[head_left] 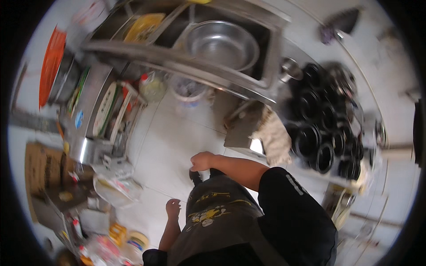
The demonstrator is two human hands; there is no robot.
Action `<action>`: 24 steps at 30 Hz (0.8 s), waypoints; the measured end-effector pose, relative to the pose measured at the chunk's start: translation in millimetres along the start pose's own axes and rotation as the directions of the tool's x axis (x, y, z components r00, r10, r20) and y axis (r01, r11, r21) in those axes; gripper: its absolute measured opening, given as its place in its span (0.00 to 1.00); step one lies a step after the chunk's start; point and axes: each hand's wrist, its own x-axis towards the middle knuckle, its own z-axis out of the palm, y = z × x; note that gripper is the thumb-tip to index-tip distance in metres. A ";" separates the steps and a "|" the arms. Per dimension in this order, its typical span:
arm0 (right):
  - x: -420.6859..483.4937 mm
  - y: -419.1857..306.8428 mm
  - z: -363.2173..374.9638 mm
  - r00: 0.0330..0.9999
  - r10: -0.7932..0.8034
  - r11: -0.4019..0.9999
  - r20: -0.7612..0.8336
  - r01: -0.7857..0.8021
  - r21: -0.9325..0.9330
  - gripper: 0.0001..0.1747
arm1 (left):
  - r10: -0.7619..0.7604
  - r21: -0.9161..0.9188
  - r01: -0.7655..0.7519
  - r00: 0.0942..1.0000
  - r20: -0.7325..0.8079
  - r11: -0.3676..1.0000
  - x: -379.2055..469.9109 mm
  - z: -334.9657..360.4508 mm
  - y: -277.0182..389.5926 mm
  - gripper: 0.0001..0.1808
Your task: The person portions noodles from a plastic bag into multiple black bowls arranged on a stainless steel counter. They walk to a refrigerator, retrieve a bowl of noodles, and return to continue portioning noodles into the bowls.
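My right hand (202, 161) is above the floor at my front, fingers curled in; whether it holds anything small cannot be told. Lower and to the left, my left hand (173, 208) hangs beside my dark printed apron (219, 212), its fingers loosely bent and no object seen in it. Ahead, a metal sink (166, 53) has a large stainless steel basin (221, 45) in its right bowl and a yellow container (144, 28) in its left part. Neither hand touches these.
Black pots (308, 139) crowd the counter at right, beside a hanging beige cloth (274, 136). A bucket (188, 89) stands under the sink. At left are a metal shelf (91, 96), an orange basin (51, 66), a cardboard box (43, 166) and plastic bags (118, 191).
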 end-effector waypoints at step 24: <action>-412.8 102.7 673.7 0.078 0.961 -0.232 0.264 -0.283 0.931 0.30 | 0.210 0.313 -0.828 0.446 0.870 0.465 -219.8 377.5 181.6 0.19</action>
